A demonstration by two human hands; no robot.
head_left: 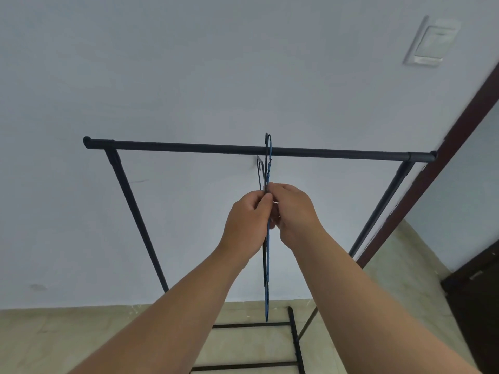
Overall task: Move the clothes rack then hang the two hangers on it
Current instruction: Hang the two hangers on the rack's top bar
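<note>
A black clothes rack stands against the white wall, its top bar [189, 147] running left to right. Two thin hangers, one blue [267, 292] and one dark [264, 260], are seen edge-on, pressed together. Their hooks [268, 141] sit over the middle of the bar. My left hand [247, 222] and my right hand [293, 211] meet just below the hooks, both pinching the hangers' necks. The hangers' lower ends dangle between my forearms.
The rack's slanted legs [135, 217] run down to base rails [251, 325] on the beige tiled floor. A dark brown door frame [432, 168] stands at the right, close to the rack's right end. A white switch plate [432, 41] is on the wall.
</note>
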